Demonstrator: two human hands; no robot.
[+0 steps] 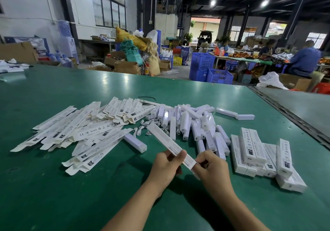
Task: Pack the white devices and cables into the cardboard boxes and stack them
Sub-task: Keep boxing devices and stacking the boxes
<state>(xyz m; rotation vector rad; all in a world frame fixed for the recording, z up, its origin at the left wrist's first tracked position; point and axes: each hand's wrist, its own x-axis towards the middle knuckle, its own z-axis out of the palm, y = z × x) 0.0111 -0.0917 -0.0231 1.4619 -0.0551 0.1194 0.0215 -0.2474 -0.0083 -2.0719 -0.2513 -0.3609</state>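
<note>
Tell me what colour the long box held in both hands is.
The long box is white with black lettering, best seen in the head view.

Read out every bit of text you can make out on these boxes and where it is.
"CE FC RoHS": flat box in the left pile.
"Made in China": same flat box, line below.
"SMA" and "LAMP": held box, the middle covered by the left hand.
Other print on the boxes: too small to read.

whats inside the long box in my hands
Nothing inside shows: the box is seen only from outside, and its printed walls cover any contents. The left hand grips it; the right hand pinches its near end.
</note>
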